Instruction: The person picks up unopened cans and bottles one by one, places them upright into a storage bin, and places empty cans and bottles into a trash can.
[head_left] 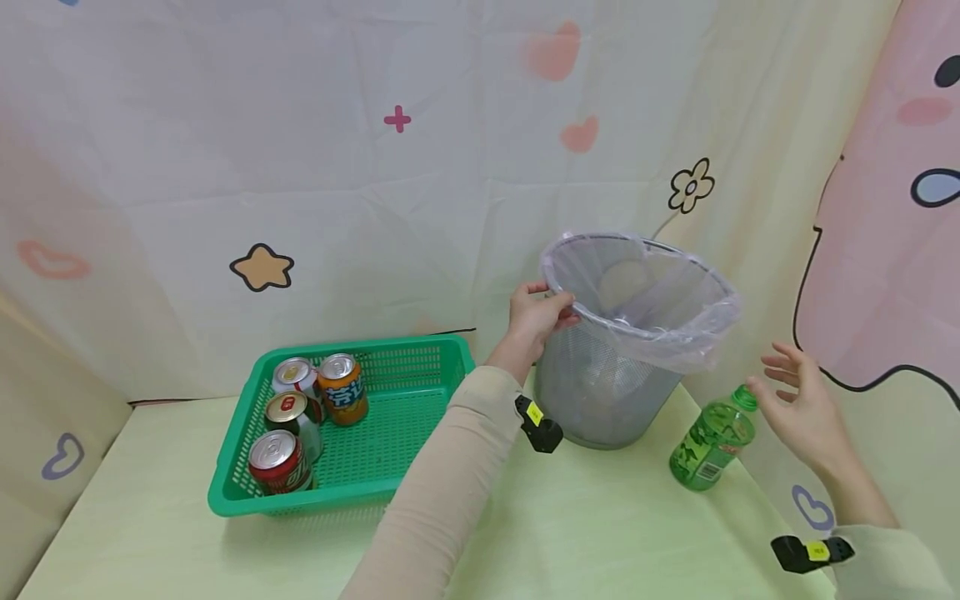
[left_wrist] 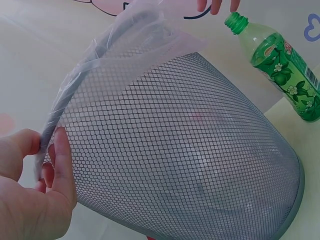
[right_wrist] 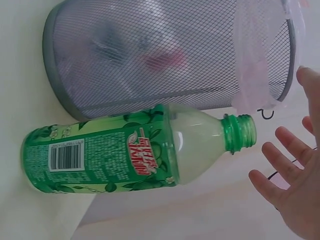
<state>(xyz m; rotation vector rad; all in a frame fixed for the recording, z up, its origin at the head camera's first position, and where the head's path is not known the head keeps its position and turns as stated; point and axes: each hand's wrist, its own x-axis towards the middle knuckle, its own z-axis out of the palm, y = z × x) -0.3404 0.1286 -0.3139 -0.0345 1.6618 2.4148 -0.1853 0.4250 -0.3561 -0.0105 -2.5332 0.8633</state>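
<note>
My left hand (head_left: 538,317) pinches the rim of a grey mesh wastebasket (head_left: 600,392), thumb on one side and fingers on the other. A thin translucent bin liner (head_left: 675,342) is folded over that rim. Through the mesh some blurred contents show, with a reddish patch among them. To the right of the wastebasket stands a green plastic bottle (right_wrist: 100,155), upright, with a printed label and no cap on its neck. My right hand (head_left: 806,408) is beside the bottle's neck, fingers spread and holding nothing; the right wrist view shows a gap between them.
A green plastic basket (head_left: 397,492) sits on the table (head_left: 135,517) to the left. Several drink cans stand in its left part, among them an orange can (head_left: 344,396) and a red can (head_left: 281,467). A patterned curtain (head_left: 337,167) hangs behind and along the right.
</note>
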